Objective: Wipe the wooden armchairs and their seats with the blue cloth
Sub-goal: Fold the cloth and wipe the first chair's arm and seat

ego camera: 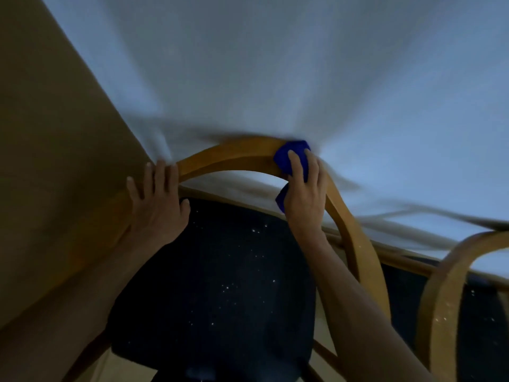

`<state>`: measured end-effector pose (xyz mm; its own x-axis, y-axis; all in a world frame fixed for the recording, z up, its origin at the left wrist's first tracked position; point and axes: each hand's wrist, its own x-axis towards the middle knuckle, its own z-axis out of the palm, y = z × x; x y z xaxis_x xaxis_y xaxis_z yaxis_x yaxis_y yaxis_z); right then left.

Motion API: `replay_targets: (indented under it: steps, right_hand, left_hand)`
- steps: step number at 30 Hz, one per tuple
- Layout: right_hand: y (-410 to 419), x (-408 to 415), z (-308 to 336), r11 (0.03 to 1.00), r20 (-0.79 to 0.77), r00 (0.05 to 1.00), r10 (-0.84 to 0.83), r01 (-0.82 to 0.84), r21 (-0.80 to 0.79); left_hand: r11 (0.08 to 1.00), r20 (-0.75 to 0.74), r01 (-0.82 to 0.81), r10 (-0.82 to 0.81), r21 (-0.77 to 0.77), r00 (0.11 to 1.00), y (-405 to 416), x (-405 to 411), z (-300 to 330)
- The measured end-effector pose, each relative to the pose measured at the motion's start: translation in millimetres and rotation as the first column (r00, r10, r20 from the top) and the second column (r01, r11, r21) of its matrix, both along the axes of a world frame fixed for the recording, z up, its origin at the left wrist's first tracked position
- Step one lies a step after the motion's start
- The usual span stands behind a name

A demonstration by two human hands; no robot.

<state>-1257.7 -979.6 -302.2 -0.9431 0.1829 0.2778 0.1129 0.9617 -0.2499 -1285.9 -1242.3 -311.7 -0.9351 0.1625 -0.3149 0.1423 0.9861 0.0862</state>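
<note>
A wooden armchair [228, 157] with a curved bentwood back rail stands in front of me, pushed under a white tablecloth. Its dark navy seat [220, 277] is dotted with pale specks. My right hand [303, 194] grips the blue cloth [292, 157] and presses it onto the top of the curved rail, right of its middle. My left hand [157, 199] rests flat on the left end of the same rail, fingers straight. A second wooden armchair [451, 285] with a dark seat stands at the lower right.
A white tablecloth [275, 78] fills the upper view, draping over both chair backs. A plain brown wall or panel [49, 133] rises along the left side, close to the first chair. A strip of light floor shows below the seat.
</note>
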Motion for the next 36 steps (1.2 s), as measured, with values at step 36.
replay_targets:
  steps: [36]
  right_hand:
    - [25.4, 346.9, -3.6, 0.663, 0.401, 0.613, -0.681, 0.749, -0.019]
  left_hand:
    - [0.690, 0.140, 0.721, -0.721, 0.061, 0.678, 312.3, 100.6, 12.8]
